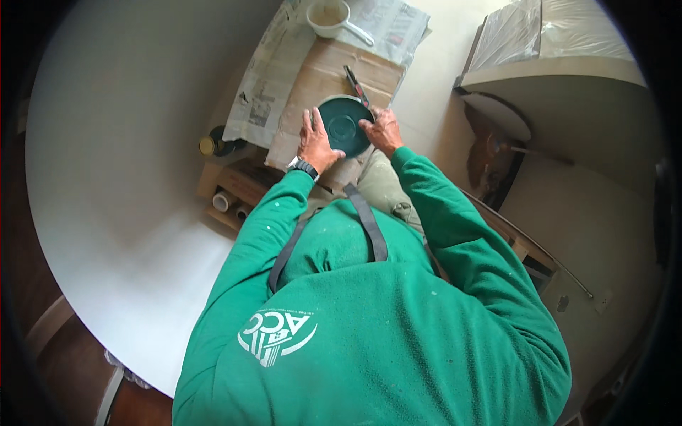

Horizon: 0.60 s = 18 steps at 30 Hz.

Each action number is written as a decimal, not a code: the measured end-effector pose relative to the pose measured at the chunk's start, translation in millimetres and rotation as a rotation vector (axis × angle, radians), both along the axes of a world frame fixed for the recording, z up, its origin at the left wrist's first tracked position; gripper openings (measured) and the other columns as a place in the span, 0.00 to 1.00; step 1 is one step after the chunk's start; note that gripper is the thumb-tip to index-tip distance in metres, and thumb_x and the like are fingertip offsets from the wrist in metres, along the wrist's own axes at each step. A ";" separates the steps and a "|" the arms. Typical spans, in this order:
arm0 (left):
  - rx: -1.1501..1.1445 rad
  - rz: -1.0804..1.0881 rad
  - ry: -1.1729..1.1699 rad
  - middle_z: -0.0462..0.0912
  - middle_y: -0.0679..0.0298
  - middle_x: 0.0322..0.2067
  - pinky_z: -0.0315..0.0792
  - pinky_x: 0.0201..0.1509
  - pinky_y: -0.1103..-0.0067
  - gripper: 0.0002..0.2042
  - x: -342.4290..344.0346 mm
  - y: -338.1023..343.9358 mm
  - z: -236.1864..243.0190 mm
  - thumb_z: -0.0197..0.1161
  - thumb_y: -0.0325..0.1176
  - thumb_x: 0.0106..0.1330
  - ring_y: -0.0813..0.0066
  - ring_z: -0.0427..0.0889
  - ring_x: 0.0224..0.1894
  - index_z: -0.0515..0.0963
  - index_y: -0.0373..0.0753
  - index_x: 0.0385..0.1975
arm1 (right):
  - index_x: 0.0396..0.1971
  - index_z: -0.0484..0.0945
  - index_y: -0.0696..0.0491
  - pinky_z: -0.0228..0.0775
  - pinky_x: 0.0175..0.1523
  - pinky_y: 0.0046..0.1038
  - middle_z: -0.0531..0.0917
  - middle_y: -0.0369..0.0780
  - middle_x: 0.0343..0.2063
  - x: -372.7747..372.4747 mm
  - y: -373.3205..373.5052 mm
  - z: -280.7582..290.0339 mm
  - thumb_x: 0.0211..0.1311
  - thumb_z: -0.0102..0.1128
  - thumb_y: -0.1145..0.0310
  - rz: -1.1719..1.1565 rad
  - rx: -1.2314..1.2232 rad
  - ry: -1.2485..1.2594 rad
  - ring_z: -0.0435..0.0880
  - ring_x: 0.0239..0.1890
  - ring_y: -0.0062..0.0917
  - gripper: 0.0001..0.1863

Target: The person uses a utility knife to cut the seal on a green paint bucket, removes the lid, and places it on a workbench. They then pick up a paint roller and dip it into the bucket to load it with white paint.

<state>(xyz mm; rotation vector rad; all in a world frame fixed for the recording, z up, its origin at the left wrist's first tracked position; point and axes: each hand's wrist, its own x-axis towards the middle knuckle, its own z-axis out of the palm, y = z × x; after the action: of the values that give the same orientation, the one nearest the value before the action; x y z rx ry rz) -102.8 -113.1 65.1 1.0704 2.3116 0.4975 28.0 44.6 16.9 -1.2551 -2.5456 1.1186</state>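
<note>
The left hand (pixel 317 148), half open, and right hand (pixel 384 132), curled, hold a green disc (pixel 343 128) at nine and three o'clock, a knife (pixel 357 86) near one.

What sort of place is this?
It looks like a room being fixed up, maybe in a home: newspaper and cardboard are spread out, and clear plastic sheeting covers something at the upper right.
</note>
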 end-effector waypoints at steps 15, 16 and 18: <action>-0.301 -0.023 0.018 0.56 0.38 0.59 0.75 0.55 0.57 0.66 -17.4 35.0 -5.9 0.83 0.35 0.38 0.33 0.73 0.53 0.34 0.35 0.72 | 0.31 0.81 0.59 0.76 0.48 0.40 0.84 0.54 0.34 -30.9 7.6 -5.1 0.36 0.77 0.58 -0.170 -0.151 -0.188 0.83 0.42 0.46 0.24; -0.323 -0.013 -0.002 0.56 0.40 0.59 0.76 0.53 0.58 0.65 -18.5 38.6 -6.8 0.82 0.34 0.39 0.34 0.74 0.51 0.34 0.39 0.72 | 0.32 0.80 0.60 0.76 0.48 0.40 0.83 0.54 0.35 -28.5 9.9 -5.6 0.35 0.78 0.57 -0.168 -0.176 -0.204 0.83 0.42 0.47 0.26; -0.389 0.003 0.007 0.56 0.41 0.58 0.76 0.53 0.57 0.64 -24.1 42.3 -22.8 0.81 0.32 0.40 0.36 0.74 0.50 0.35 0.43 0.73 | 0.34 0.78 0.61 0.76 0.48 0.41 0.82 0.54 0.36 -35.0 6.4 8.4 0.34 0.79 0.55 -0.191 -0.204 -0.249 0.82 0.42 0.46 0.31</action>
<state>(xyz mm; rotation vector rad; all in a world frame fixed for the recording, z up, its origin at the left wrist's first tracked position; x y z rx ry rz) -126.9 -70.8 42.3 0.8777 2.2894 0.0374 -7.0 51.0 25.3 -1.7472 -2.4546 1.2773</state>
